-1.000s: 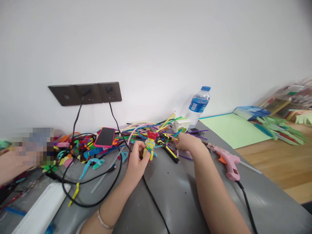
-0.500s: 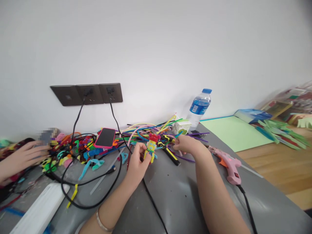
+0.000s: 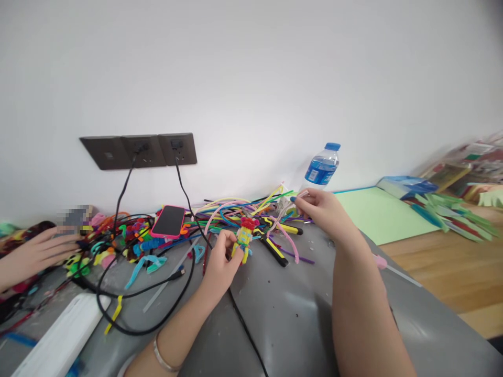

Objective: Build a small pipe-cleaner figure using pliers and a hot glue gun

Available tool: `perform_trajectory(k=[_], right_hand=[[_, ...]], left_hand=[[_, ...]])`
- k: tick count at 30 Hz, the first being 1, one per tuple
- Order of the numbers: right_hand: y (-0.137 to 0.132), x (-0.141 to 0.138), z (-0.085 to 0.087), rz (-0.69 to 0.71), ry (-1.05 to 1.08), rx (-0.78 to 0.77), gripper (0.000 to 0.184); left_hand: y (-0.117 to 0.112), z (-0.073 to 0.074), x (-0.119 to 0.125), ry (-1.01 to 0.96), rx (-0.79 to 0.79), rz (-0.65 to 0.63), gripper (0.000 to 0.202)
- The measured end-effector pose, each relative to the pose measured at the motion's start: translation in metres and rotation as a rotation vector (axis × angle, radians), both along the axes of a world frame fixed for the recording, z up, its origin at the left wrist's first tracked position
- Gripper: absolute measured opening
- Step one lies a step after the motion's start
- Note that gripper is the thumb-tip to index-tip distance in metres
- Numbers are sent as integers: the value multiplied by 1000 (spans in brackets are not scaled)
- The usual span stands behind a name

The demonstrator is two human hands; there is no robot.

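My left hand [image 3: 218, 266] pinches a small pipe-cleaner figure [image 3: 243, 238], yellow and blue with a red head, and holds it upright over the grey table [image 3: 291, 314]. My right hand [image 3: 323, 209] is raised above the table, its fingers closed on the end of a pink pipe cleaner [image 3: 286, 230] that curves down to the table. A heap of coloured pipe cleaners [image 3: 236, 212] lies just behind both hands.
A phone in a pink case [image 3: 170, 221] lies left of the heap, with black cables [image 3: 129, 293] running from wall sockets [image 3: 137, 151]. A water bottle [image 3: 322, 168] stands behind my right hand. Another person's hand [image 3: 35, 256] rests at far left. A green sheet [image 3: 377, 209] lies at right.
My right hand has lifted up and to the right from the heap, drawing out a pink pipe cleaner. My arm now hides the pink glue gun. My left hand has stayed with the figure.
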State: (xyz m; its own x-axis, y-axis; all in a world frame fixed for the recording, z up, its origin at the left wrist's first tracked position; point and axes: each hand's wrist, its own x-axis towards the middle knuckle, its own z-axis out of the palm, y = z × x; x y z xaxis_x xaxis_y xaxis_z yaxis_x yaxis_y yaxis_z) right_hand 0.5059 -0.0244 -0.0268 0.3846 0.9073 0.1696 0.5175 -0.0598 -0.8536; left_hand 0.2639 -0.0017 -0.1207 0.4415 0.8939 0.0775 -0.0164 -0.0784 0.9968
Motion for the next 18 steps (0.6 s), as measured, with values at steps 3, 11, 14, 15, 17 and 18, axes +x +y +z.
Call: perform_trajectory(k=[3, 11, 14, 15, 17, 18], right_hand=[[9, 0, -9, 8, 32, 121, 10], [15, -2, -14, 0, 142, 108, 20], [14, 1, -14, 42, 143, 54, 21], [13, 3, -16, 55, 125, 21, 21], [13, 6, -20, 88, 90, -86, 19], [12, 8, -23, 112, 76, -160, 18]], left_hand=[[0, 1, 0, -5, -5, 2, 20], [1, 0, -1, 44, 24, 13, 16], [1, -1, -2, 104, 55, 13, 12], [1, -1, -2, 132, 71, 9, 11], [2, -1, -2, 188, 103, -1, 9], [2, -1, -2, 211, 119, -7, 9]])
